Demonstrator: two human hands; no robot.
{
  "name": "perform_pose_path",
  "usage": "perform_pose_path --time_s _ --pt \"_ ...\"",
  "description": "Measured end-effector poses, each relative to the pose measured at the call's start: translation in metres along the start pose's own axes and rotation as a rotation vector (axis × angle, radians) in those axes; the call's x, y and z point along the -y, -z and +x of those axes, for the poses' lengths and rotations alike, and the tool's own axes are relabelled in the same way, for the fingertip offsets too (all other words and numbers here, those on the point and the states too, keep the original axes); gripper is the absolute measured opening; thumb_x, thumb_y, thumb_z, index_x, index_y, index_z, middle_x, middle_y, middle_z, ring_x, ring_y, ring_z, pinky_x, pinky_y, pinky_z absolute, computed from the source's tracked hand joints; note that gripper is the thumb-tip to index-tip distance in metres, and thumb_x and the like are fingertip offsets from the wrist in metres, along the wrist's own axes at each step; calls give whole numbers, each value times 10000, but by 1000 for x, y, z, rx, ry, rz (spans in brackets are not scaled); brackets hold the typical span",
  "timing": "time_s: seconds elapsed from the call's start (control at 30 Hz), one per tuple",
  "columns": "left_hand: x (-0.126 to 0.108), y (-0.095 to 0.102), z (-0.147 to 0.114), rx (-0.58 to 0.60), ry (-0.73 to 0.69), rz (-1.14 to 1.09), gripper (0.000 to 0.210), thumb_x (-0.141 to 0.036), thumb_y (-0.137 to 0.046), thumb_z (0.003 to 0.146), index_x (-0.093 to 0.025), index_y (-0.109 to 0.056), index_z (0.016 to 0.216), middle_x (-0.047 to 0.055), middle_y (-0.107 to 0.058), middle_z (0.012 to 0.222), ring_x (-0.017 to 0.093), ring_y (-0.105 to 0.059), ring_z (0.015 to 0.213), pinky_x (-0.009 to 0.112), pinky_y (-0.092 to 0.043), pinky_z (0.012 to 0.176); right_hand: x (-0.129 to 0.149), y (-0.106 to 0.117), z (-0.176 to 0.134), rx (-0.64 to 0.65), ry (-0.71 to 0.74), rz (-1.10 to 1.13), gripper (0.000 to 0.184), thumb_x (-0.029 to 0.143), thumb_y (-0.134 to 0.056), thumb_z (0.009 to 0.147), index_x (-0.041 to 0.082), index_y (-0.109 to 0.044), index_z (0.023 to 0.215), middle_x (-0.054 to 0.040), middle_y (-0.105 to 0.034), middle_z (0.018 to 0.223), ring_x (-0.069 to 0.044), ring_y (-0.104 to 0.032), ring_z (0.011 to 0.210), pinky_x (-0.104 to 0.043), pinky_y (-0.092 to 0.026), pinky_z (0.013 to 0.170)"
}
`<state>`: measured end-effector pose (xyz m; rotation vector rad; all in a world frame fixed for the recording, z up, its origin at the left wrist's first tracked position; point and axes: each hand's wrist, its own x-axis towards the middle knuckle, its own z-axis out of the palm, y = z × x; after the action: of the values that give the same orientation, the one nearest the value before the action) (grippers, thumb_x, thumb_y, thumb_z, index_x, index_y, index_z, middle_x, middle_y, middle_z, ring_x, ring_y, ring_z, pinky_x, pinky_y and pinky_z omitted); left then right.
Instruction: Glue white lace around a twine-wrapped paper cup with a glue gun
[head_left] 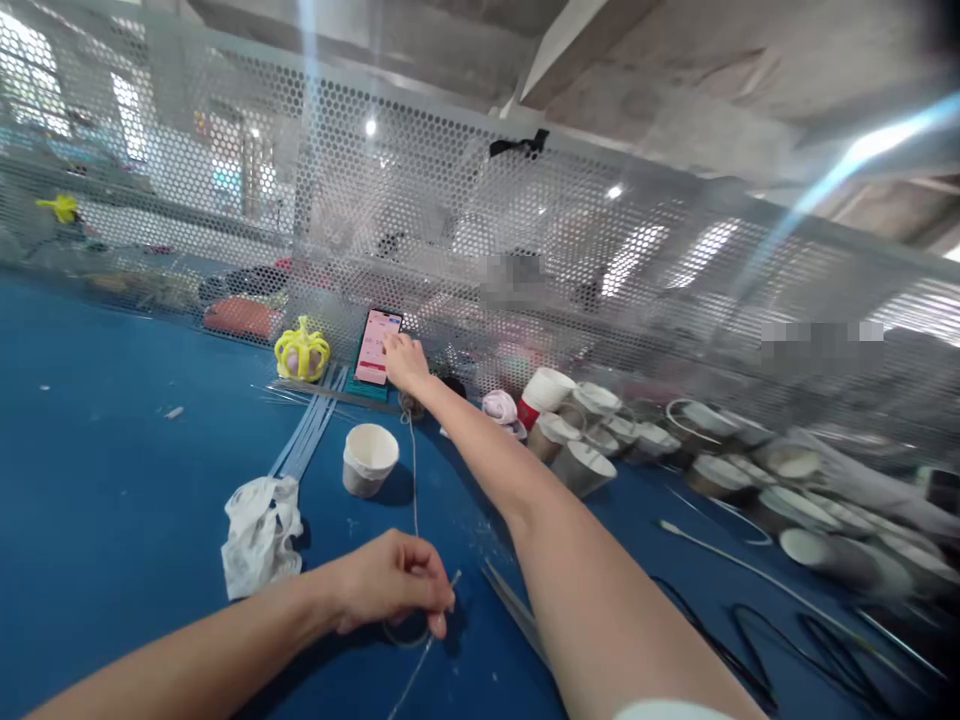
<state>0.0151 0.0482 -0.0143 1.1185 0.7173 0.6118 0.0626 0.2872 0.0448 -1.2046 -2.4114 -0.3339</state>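
Note:
My left hand [397, 585] is closed low over the blue table, pinching a thin pale string [415, 470] between thumb and fingers. From a small brown ball of string [410, 405] the strand runs down to this hand, and an end trails below it. My right hand [405, 362] reaches far forward, its fingertips at the screen of a phone [375, 348] that leans upright on a teal stand [366, 388]. It grips nothing that I can see. Beside my right forearm lies a pair of scissors [517, 610], partly hidden by the arm.
A white paper cup [369, 460] stands ahead of my left hand, with crumpled white material [262, 535] to its left. Pale blue strips [311, 435] lead toward a yellow crown-shaped piece [302, 352]. Several cups [585, 468] and black cables [750, 650] occupy the right, before a perforated metal screen [450, 210].

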Motion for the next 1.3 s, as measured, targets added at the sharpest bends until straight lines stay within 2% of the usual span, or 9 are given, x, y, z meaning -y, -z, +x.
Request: perform_pose_path --time_s 0.13,0.23,0.4,0.53,0.6,0.7,0.8,1.07,1.3 --pt "0 1 0 -4 -8 -6 147 -257 -634 618 -144 -543 594 -48 -599 477 28 -306 314 203 -173 357 2 18 -12 6 -57 106 275 273 -504 873 145 -521 1116 -77 -550 1116 -198 -564 953 -403 -478 794" --pt "-2 2 -2 -11 -27 -4 159 -266 -637 632 -142 -543 598 -44 -600 482 27 -297 312 207 -165 357 4 48 -41 9 -119 243 156 232 -528 847 110 -574 933 -71 -617 938 -174 -588 858 -358 -480 765" --pt "-18 -5 -16 7 -73 -2 203 -299 -659 652 -139 -537 624 -36 -612 506 20 -285 327 211 -144 374 21 111 -135 98 -191 547 210 312 -471 850 157 -510 714 9 -592 588 -96 -540 484 -216 -450 471" --pt "-34 -23 -35 56 -127 14 246 -337 -679 672 -145 -527 651 -31 -618 516 25 -297 365 212 -151 403 45 151 -215 148 -245 753 469 452 -254 909 160 -485 624 -1 -536 529 -74 -498 443 -195 -427 434" --pt "-37 -33 -43 104 -134 30 254 -342 -687 677 -144 -529 659 -22 -622 522 29 -306 384 216 -145 412 57 161 -246 221 -276 1102 394 513 -404 846 150 -557 819 -23 -582 681 -85 -534 540 -209 -452 486" --pt "-37 -47 -51 160 -98 28 280 -362 -716 648 -145 -540 671 -14 -619 527 38 -347 403 221 -144 418 70 165 -277 234 -326 1416 336 430 -652 712 181 -583 927 -1 -572 741 -76 -518 563 -204 -448 500" --pt "-36 -57 -53 174 -61 9 297 -377 -726 638 -147 -540 659 -14 -609 518 36 -337 394 225 -133 417 75 165 -291 148 -317 1527 230 365 -668 716 182 -612 844 8 -556 731 -71 -501 559 -204 -442 500" --pt "-28 -64 -47 111 -52 215 262 -378 -663 698 -137 -561 684 -20 -581 576 49 -319 450 217 -180 436 67 163 -300 221 -362 1377 239 394 -604 764 168 -540 719 35 -490 589 -81 -463 527 -219 -409 497" --pt "-32 -59 -49 17 -101 428 211 -349 -595 722 -151 -565 657 -76 -366 513 67 -233 470 220 -159 443 66 158 -304 261 -390 1287 318 473 -572 761 174 -499 679 46 -452 564 -74 -416 499 -222 -364 487"
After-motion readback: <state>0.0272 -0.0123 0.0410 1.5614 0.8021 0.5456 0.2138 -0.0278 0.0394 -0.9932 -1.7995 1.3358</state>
